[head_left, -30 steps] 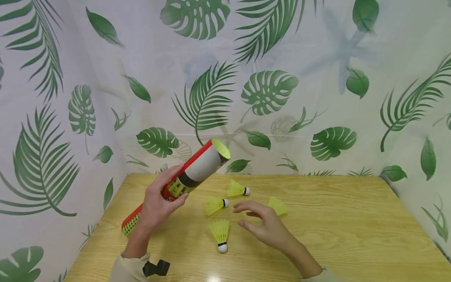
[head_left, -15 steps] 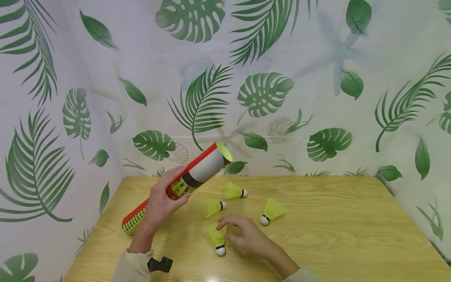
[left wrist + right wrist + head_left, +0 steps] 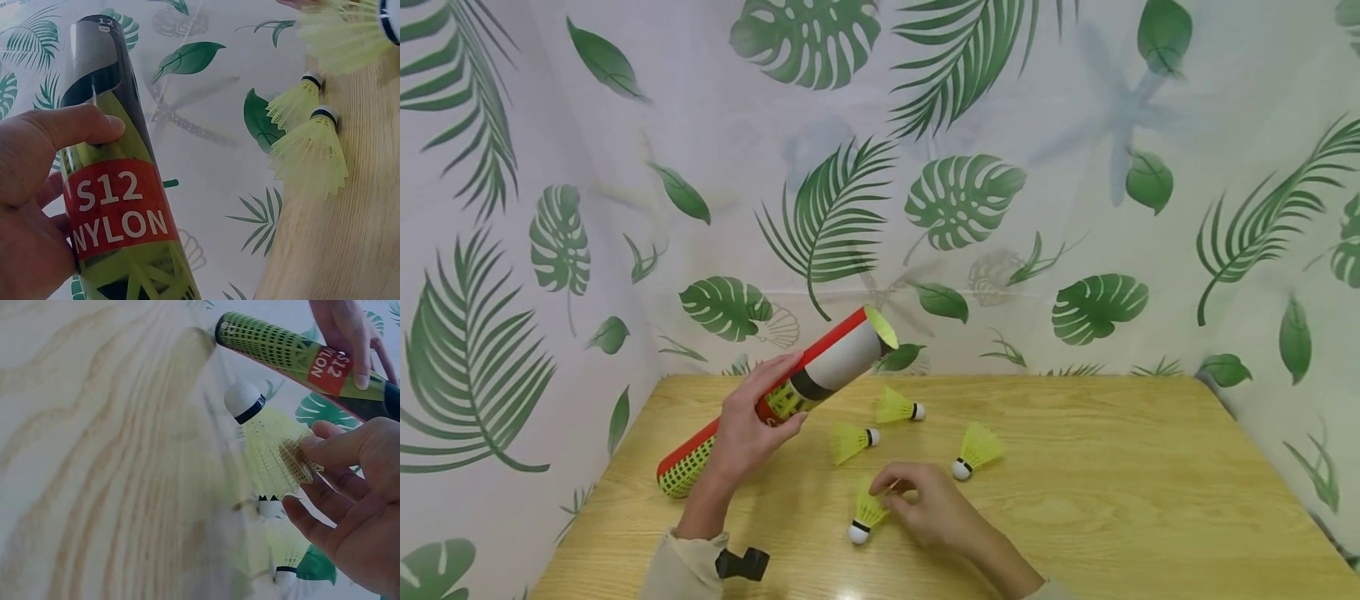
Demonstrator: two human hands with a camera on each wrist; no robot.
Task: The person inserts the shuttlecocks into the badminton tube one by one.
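Note:
My left hand (image 3: 745,429) grips a shuttlecock tube (image 3: 842,354) round its middle; the tube slants up to the right, and its yellow-green mouth faces the upper right. "S12 NYLON" reads on the red band of the tube (image 3: 119,206) in the left wrist view. With thumb and fingertips, my right hand (image 3: 936,508) pinches the skirt rim of a yellow shuttlecock (image 3: 867,510). In the right wrist view, the white cork of this shuttlecock (image 3: 244,400) points away from the hand (image 3: 356,494). Part of its skirt is hidden behind the fingers in the head view.
Further back on the wooden table (image 3: 1112,467) lie three more yellow shuttlecocks: one (image 3: 852,439) near the tube, one (image 3: 901,406) behind it, and one (image 3: 979,447) to the right. A leaf-patterned cloth (image 3: 1000,317) stands behind the table and along its left side.
My right hand has come left and toward me to the nearest shuttlecock and taken its skirt, and that shuttlecock has turned slightly. The right-hand shuttlecock is uncovered. My left hand keeps its hold on the tube.

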